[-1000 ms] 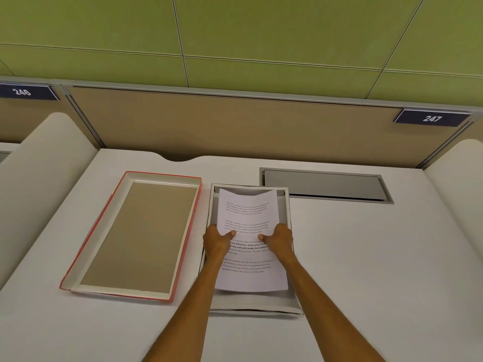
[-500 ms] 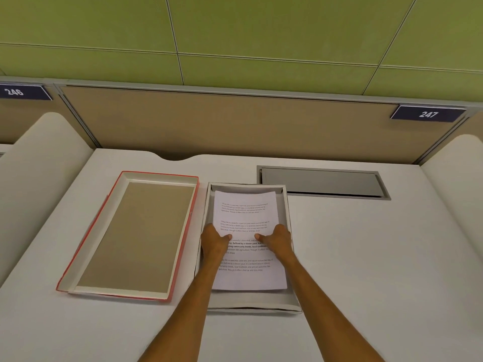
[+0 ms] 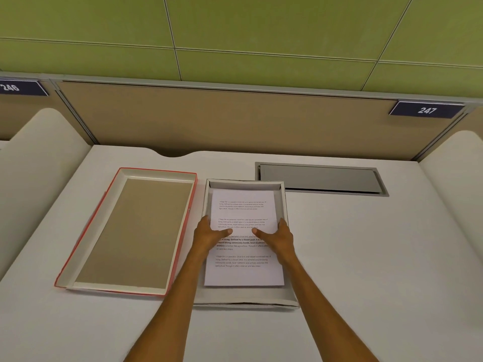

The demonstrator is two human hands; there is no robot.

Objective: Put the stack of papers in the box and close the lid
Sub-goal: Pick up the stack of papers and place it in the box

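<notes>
A white stack of papers [image 3: 244, 205] with printed text lies flat inside the shallow white box [image 3: 284, 202] in the middle of the desk. My left hand [image 3: 209, 237] grips the stack's left edge, thumb on top. My right hand [image 3: 278, 237] grips the right edge the same way. The red-edged lid [image 3: 125, 231] lies upside down on the desk just left of the box, its brown inside facing up.
A grey cable hatch [image 3: 321, 178] is set into the white desk [image 3: 366, 257] behind and right of the box. A tan partition [image 3: 235, 121] closes the back; curved white dividers [image 3: 34, 163] stand at both sides.
The stack was curled up at its far end and held above the box; it has come down and now lies flat in the box, my hands sliding outward to its side edges.
</notes>
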